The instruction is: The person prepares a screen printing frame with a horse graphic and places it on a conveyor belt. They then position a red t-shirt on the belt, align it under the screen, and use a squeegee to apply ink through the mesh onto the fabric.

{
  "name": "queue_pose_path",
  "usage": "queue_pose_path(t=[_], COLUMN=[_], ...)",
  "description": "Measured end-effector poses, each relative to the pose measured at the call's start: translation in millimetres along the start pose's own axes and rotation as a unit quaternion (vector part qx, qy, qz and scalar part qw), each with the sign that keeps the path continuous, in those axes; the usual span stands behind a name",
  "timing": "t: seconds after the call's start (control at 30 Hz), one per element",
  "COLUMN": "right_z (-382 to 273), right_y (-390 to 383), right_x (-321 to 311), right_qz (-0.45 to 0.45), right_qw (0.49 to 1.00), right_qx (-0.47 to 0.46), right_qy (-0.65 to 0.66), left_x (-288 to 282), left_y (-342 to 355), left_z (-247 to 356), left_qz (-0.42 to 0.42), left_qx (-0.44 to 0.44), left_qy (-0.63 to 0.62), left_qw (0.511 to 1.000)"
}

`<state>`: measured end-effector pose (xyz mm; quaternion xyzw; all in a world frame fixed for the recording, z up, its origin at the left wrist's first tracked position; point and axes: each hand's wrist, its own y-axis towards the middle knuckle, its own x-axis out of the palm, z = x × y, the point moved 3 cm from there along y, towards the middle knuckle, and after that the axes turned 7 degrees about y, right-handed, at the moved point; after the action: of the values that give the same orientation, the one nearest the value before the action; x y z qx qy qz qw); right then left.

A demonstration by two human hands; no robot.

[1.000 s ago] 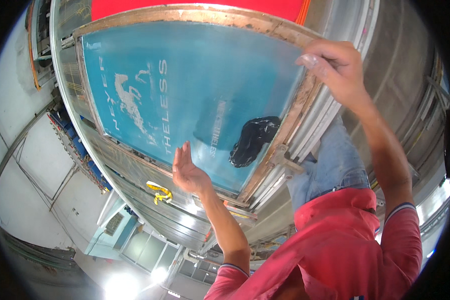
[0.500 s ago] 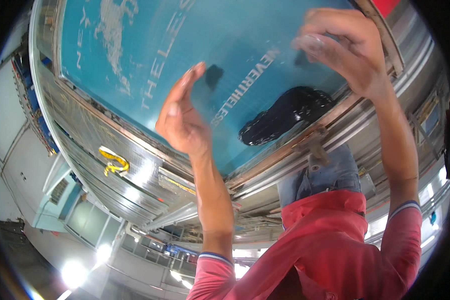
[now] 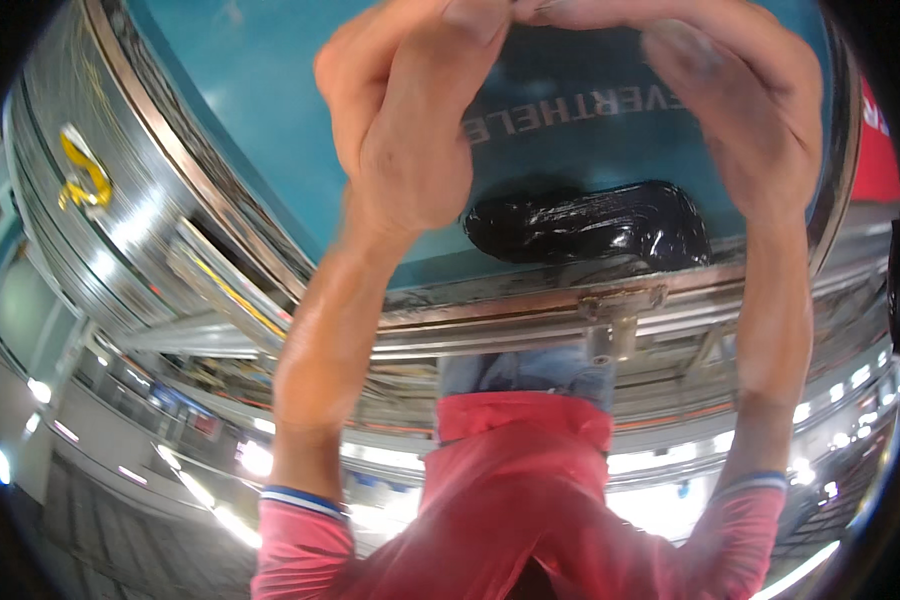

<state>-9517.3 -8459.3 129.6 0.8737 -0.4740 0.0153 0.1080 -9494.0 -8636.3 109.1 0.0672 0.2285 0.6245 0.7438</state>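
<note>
Both my hands are raised over a blue printing screen (image 3: 290, 120), near the top edge of the picture. My left hand (image 3: 410, 120) is closed, thumb lying against bent fingers; what it holds, if anything, is hidden. My right hand (image 3: 745, 105) is open and curved, its thumb apart from fingers that point inward. The fingertips of both hands come close together at the top edge, partly cut off. Below and between the hands, a glossy black pool of ink (image 3: 590, 225) lies on the screen along its near edge. Pale mirrored lettering (image 3: 560, 115) shows on the mesh.
A worn frame edge (image 3: 490, 305) borders the screen, with a metal clamp (image 3: 615, 320) at its near side. To the left, a yellow tape measure (image 3: 88, 175) lies on a shiny metal surface (image 3: 135, 225). A red item (image 3: 873, 150) shows at the far right.
My hands have moved up and in from apart, their fingertips now close together. My left hand has closed. The view has turned, so the ink and frame edge lie more level.
</note>
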Motion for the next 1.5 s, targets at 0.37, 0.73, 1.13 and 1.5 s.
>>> queue_pose_path(t=[0.37,0.73,1.13,1.5], right_z=[-6,5,20,24], right_y=[1,-6,-14,-13], right_x=[9,12,12,14], right_qz=[-0.02,-0.01,-0.01,0.027], right_qw=[0.987,0.987,0.999,0.999], right_qx=[0.161,0.157,0.03,0.033], right_qy=[0.012,0.04,-0.036,0.021], left_x=[11,16,18,25], left_y=[-30,-33,-15,-14], left_z=[5,13,28,17], left_qz=[-0.034,-0.024,0.006,0.043], left_qx=[-0.004,-0.051,-0.107,-0.177], left_qy=[0.013,0.019,0.013,-0.215], left_qw=[0.999,0.998,0.994,0.96])
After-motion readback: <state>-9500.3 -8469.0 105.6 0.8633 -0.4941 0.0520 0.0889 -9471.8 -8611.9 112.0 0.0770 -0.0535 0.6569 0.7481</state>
